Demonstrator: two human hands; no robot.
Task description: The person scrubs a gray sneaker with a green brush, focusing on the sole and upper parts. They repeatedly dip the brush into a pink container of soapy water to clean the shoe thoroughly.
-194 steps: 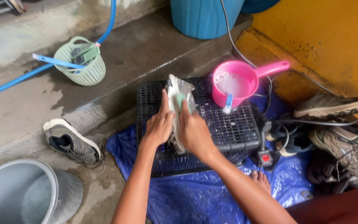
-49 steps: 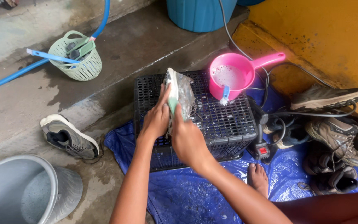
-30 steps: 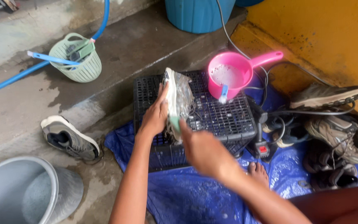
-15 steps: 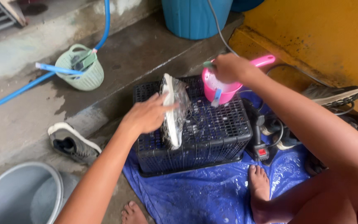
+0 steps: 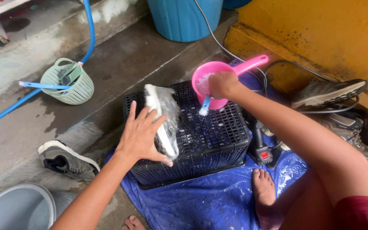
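On the overturned black crate (image 5: 209, 136), the left hand (image 5: 143, 136) props a soapy grey sneaker (image 5: 163, 119) on its edge, fingers spread flat along the sole side and thumb hooked under, so the hand is open and bracing rather than clamped. The right hand (image 5: 222, 84) has left the shoe: a second ago it was scrubbing alongside the left, and now it is out at the pink dipper (image 5: 211, 83), fist closed around a blue-handled brush (image 5: 204, 105) whose bristle head hangs just below the dipper's rim, foam on it. That reads as a reload of soapy water, with the scrubbing paused and the shoe held ready where it was.

Suds speckle the crate's grid top between the shoe and the dipper. Under the crate lies a wet blue tarp (image 5: 201, 200), the person's bare foot (image 5: 264, 187) resting on it beside a black tool with a red switch (image 5: 260, 145). More shoes wait at the right against the yellow wall (image 5: 320, 30), a grey one (image 5: 326, 91) tipped on a cable. Another sneaker (image 5: 67, 159) sits on the damp concrete floor (image 5: 120, 59) at the left, near a grey basin (image 5: 15, 208). Further off are a green basket (image 5: 69, 83), a blue hose (image 5: 88, 30) and a blue tub (image 5: 184, 19).
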